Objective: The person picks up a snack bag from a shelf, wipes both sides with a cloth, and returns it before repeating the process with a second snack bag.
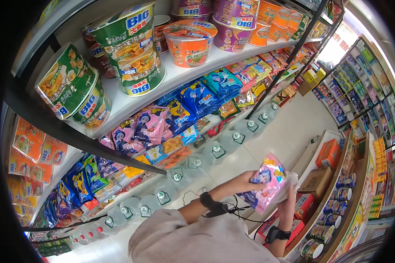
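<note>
White shelving (180, 74) sweeps from nine to one o'clock, and a pink packet (270, 186) leans at four o'clock, between the hands. The left hand (249, 181), forearm reaching in from six o'clock, pinches its left edge, most fingers hidden; the right hand (287, 197), raised from five o'clock, curls around crumpled white cloth (290, 181) beside its right edge.

Bright, soft light fills the scene; the far background burns out to white. Glare streaks the pink packet (271, 186). The left shelf (176, 79) curves with distortion toward black corners.
</note>
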A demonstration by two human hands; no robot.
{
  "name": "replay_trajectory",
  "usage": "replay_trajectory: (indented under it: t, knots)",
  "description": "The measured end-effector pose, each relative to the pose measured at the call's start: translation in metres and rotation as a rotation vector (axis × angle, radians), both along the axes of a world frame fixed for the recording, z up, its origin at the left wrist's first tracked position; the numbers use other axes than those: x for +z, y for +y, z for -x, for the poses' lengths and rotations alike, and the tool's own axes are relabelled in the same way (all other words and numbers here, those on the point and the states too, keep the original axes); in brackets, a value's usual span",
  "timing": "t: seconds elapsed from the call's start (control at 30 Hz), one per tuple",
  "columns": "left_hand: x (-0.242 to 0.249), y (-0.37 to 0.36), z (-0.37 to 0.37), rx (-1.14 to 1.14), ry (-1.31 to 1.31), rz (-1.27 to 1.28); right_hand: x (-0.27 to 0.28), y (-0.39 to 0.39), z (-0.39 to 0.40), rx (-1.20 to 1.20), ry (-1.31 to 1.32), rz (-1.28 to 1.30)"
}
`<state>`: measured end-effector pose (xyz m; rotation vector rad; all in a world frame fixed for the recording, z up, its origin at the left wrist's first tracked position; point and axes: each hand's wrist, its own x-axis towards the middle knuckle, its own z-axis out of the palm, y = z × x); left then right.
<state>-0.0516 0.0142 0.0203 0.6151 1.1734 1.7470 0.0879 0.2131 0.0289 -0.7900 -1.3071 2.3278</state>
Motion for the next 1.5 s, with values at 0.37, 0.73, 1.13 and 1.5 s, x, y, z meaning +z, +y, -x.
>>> replay_trajectory:
  t: [0.37, 0.73, 1.13, 1.5]
  knots:
    - [-0.03, 0.033, -0.027, 0.006, 0.119, 0.008, 0.007, 0.016, -0.02, -0.142, 0.06, -0.175]
    - [-0.003, 0.076, -0.064, 0.135, -0.016, -0.029, -0.011, 0.056, -0.065, 0.071, -0.078, -0.364]
    - [0.006, 0.088, -0.076, 0.155, -0.062, -0.057, -0.006, 0.075, -0.074, -0.035, 0.001, -0.285]
    - [0.008, 0.097, -0.079, 0.098, -0.105, -0.064, -0.015, 0.095, -0.103, -0.034, -0.102, -0.519]
